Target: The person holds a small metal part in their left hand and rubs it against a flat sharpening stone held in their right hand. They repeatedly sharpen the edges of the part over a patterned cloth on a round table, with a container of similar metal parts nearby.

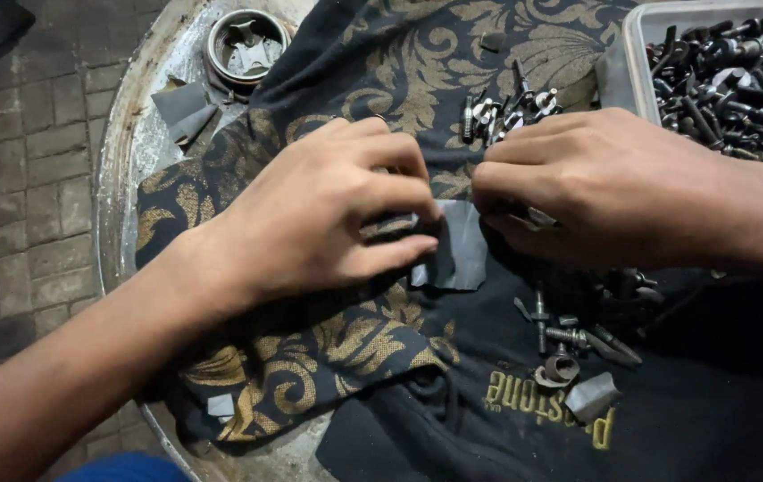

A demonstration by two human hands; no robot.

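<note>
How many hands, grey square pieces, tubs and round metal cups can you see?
Hands: 2, left hand and right hand
Grey pieces: 4, held piece, top-left, bottom-left, bottom-right
Plastic tub of bolts: 1
Round metal cup: 1
Total: 8

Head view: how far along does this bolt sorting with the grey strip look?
Done: nothing clearly finished. In hand: left hand and right hand pinch a grey strip between them. Left: loose bolts on the dark cloth, and a clear tub full of bolts.
</note>
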